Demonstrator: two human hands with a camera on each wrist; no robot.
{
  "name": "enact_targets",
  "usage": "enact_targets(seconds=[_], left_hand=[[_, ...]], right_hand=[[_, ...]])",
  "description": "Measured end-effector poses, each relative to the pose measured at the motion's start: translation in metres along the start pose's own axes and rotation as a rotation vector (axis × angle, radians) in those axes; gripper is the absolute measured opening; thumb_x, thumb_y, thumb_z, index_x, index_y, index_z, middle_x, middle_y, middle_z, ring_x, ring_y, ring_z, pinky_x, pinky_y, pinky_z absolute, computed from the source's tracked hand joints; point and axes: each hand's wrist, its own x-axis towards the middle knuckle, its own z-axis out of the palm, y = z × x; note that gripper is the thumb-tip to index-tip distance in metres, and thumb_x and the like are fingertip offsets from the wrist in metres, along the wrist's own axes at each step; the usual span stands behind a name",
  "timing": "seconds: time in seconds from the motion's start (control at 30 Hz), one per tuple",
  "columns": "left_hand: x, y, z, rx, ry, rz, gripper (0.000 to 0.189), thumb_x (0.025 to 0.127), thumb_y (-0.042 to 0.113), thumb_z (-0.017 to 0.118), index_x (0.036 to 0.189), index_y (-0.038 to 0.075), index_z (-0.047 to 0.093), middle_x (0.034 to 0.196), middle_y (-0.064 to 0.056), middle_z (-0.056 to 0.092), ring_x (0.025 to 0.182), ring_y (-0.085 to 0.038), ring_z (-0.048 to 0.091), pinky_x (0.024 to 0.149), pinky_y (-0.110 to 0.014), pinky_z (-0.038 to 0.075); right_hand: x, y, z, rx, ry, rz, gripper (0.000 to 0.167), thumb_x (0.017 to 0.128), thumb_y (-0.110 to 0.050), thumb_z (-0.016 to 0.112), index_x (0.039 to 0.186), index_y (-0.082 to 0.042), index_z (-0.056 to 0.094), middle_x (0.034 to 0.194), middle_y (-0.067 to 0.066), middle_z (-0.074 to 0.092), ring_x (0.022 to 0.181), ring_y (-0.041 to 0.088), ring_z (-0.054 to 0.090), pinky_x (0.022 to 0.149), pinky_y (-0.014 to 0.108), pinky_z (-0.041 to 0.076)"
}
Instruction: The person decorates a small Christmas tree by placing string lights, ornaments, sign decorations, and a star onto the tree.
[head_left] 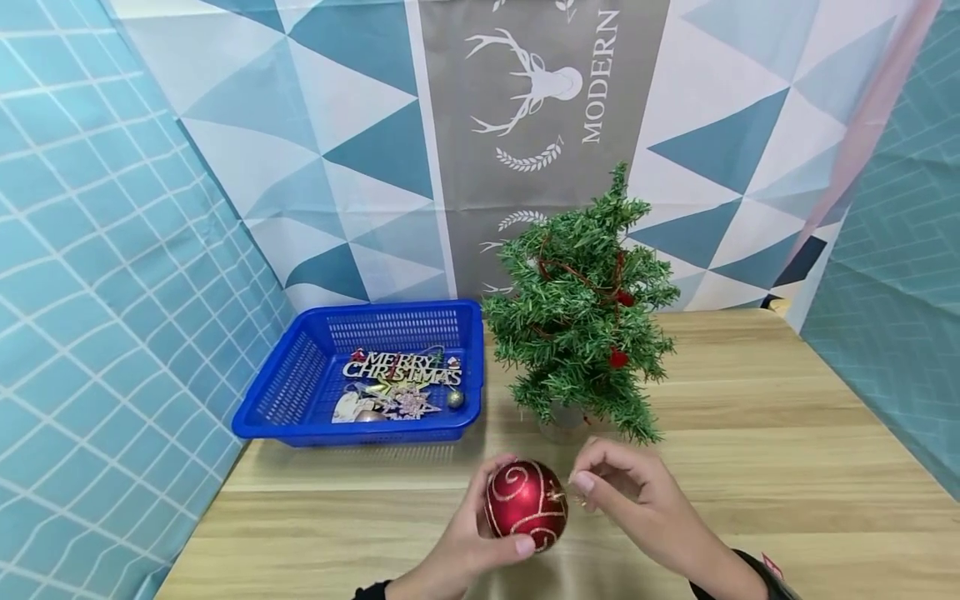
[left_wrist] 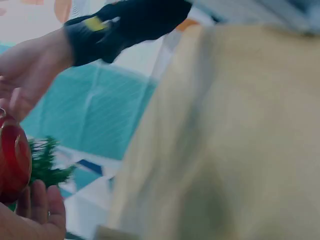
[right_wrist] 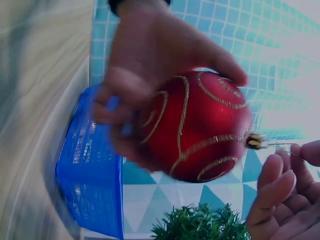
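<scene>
Red, gold-swirled bauble gripped in left hand; right hand pinches thin thread at its cap, near the tree.

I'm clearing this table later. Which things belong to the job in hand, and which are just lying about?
Part of the job:
Red bauble, held in the left hand
Thin loop at its gold cap, pinched by the right hand
Probably the green tree, which bears red trim

Apparently just lying about:
Blue basket
MERRY CHRISTMAS sign, in the basket
Small ball, also there
</scene>
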Motion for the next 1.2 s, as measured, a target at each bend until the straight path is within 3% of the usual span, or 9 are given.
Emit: enact_targets(seconds=[0.1, 0.2, 0.3, 0.4, 0.57, 0.67, 0.9, 1.03, 1.2], left_hand=[[-0.002, -0.009, 0.0, 0.021, -0.063, -0.04, 0.081, 0.081, 0.019, 0.073, 0.142, 0.002, 0.023, 0.135, -0.015, 0.044, 0.12, -0.027, 0.049, 0.097, -0.038, 0.044], [0.003, -0.005, 0.0, 0.189, -0.062, -0.02, 0.073, 0.084, 0.022, 0.071, 0.142, 0.006, 0.03, 0.132, -0.009, 0.047, 0.119, -0.025, 0.047, 0.096, -0.036, 0.041], [0.013, 0.011, 0.008, 0.435, -0.053, 0.09, 0.054, 0.086, 0.022, 0.069, 0.136, 0.015, 0.047, 0.123, -0.001, 0.055, 0.113, -0.021, 0.049, 0.091, -0.035, 0.038], [0.023, 0.027, 0.018, 0.629, -0.073, 0.245, 0.034, 0.09, 0.022, 0.068, 0.123, 0.018, 0.061, 0.106, 0.007, 0.063, 0.099, -0.01, 0.055, 0.086, -0.031, 0.041], [0.039, 0.045, 0.024, 0.861, -0.012, 0.47, 0.014, 0.085, 0.02, 0.072, 0.096, 0.011, 0.075, 0.085, 0.008, 0.068, 0.081, 0.0, 0.056, 0.077, -0.024, 0.043], [0.046, 0.06, 0.025, 0.942, 0.027, 0.564, 0.008, 0.082, 0.018, 0.075, 0.088, 0.013, 0.076, 0.081, 0.01, 0.067, 0.078, 0.0, 0.056, 0.076, -0.024, 0.041], [0.066, 0.101, 0.035, 0.978, 0.003, 0.637, 0.006, 0.089, 0.014, 0.069, 0.093, 0.013, 0.074, 0.087, 0.008, 0.069, 0.083, 0.0, 0.055, 0.082, -0.027, 0.039], [0.084, 0.114, 0.044, 1.074, 0.059, 0.741, 0.006, 0.088, 0.012, 0.069, 0.091, 0.012, 0.074, 0.082, 0.006, 0.07, 0.073, -0.002, 0.054, 0.074, -0.028, 0.034], [0.102, 0.116, 0.05, 1.222, 0.167, 0.829, 0.004, 0.087, 0.013, 0.069, 0.088, 0.012, 0.074, 0.076, 0.006, 0.069, 0.064, -0.004, 0.054, 0.065, -0.026, 0.03]], right_hand=[[-0.001, 0.0, 0.003, -0.067, -0.051, -0.021, 0.025, 0.089, 0.014, 0.053, 0.092, -0.009, 0.061, 0.079, 0.002, 0.056, 0.066, 0.014, 0.051, 0.053, 0.025, 0.048], [-0.003, 0.003, 0.004, -0.215, -0.096, -0.118, 0.027, 0.087, 0.012, 0.059, 0.093, -0.014, 0.062, 0.083, -0.003, 0.057, 0.065, 0.006, 0.047, 0.052, 0.018, 0.044], [-0.004, 0.003, 0.002, -0.368, -0.1, -0.217, 0.024, 0.088, 0.005, 0.063, 0.096, -0.018, 0.063, 0.087, -0.009, 0.057, 0.065, 0.0, 0.044, 0.053, 0.011, 0.039], [-0.002, 0.0, 0.0, -0.5, -0.064, -0.285, 0.013, 0.092, -0.006, 0.063, 0.095, -0.018, 0.064, 0.088, -0.011, 0.058, 0.07, -0.001, 0.049, 0.059, 0.009, 0.041], [0.006, -0.009, -0.006, -0.677, 0.011, -0.276, 0.011, 0.097, -0.022, 0.055, 0.091, -0.018, 0.064, 0.084, -0.013, 0.058, 0.069, -0.001, 0.048, 0.061, 0.009, 0.041], [0.013, -0.017, -0.011, -0.762, 0.031, -0.262, 0.019, 0.1, -0.029, 0.049, 0.09, -0.019, 0.062, 0.084, -0.014, 0.056, 0.068, -0.002, 0.045, 0.058, 0.009, 0.039], [0.034, -0.04, -0.031, -0.886, 0.108, -0.323, 0.023, 0.101, -0.029, 0.047, 0.09, -0.016, 0.06, 0.082, -0.011, 0.052, 0.065, 0.0, 0.042, 0.054, 0.01, 0.034], [0.045, -0.053, -0.042, -1.01, 0.175, -0.253, 0.02, 0.1, -0.026, 0.051, 0.089, -0.013, 0.061, 0.083, -0.008, 0.056, 0.07, 0.004, 0.05, 0.057, 0.017, 0.04], [0.055, -0.056, -0.05, -1.142, 0.247, -0.139, 0.004, 0.092, -0.013, 0.062, 0.089, -0.01, 0.063, 0.084, -0.002, 0.058, 0.068, 0.009, 0.048, 0.048, 0.026, 0.04]])
